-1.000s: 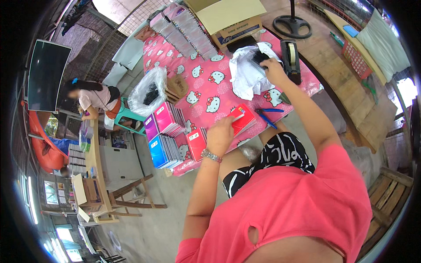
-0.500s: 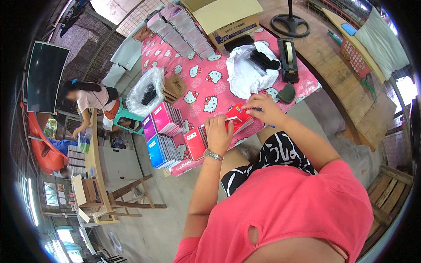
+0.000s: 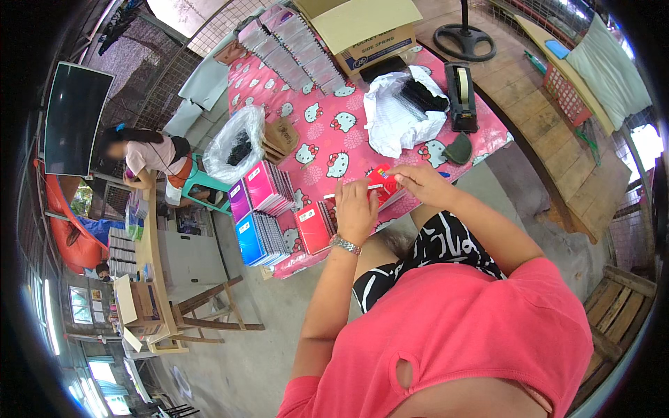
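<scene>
At the front edge of the pink-covered table, a small red notebook (image 3: 383, 179) lies between my two hands. My left hand (image 3: 357, 207), with a metal watch at the wrist, curls its fingers over the notebook's left side. On the other side, my right hand (image 3: 422, 182) has its fingertips bent against the notebook's upper right part. A white edge shows between the hands. A stack of red spiral notebooks (image 3: 313, 226) stands just left of my left hand. Something slim and blue (image 3: 444, 174) is visible beside my right hand. My palms hide the notebook's lower part.
Blue (image 3: 250, 239), magenta (image 3: 263, 182) and purple notebook stacks (image 3: 238, 200) stand at the left. Beyond are a plastic bag (image 3: 235, 145), white wrapping with black spiral bindings (image 3: 401, 111), a tape dispenser (image 3: 460, 96) and a carton (image 3: 376, 49). A co-worker (image 3: 150, 153) sits leftward.
The blue pen in my right hand has left my fingers, and a slim blue thing now shows beside that hand. Both hands stay at the red notebook. The co-worker's arm has drawn back.
</scene>
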Motion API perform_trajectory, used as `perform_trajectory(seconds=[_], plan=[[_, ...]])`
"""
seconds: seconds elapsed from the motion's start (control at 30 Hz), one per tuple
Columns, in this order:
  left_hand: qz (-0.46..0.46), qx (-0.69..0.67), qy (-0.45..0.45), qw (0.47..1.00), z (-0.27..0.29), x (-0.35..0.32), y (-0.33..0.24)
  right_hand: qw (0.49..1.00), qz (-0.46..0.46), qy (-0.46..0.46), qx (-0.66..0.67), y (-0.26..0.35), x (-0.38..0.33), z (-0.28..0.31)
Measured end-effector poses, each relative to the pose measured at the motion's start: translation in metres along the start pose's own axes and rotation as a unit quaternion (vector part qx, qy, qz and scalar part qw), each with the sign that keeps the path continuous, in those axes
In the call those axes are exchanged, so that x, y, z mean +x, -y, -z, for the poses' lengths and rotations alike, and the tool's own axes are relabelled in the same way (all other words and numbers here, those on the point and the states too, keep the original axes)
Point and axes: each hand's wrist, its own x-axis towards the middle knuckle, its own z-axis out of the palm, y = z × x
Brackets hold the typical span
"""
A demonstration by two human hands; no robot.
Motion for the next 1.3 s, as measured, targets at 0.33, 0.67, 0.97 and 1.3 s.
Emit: perform_trajectory(seconds=[0.33, 0.67, 0.97, 1.3], plan=[[-0.004, 0.006, 0.051, 0.999, 0.007, 0.003, -0.012, 0.988, 0.047, 0.058, -0.135, 0.038, 0.001, 0.013], [0.030, -0.067, 0.066, 0.995, 0.004, -0.010, 0.006, 0.848, -0.221, -0.029, -0.480, -0.065, -0.008, 0.079], [0.085, 0.009, 0.038, 0.996, 0.002, -0.014, 0.009, 0.965, -0.122, 0.151, 0.177, -0.006, 0.035, 0.064], [0.071, -0.018, 0.045, 0.996, 0.004, -0.007, 0.015, 0.827, -0.174, 0.296, 0.445, -0.009, 0.060, 0.028]])
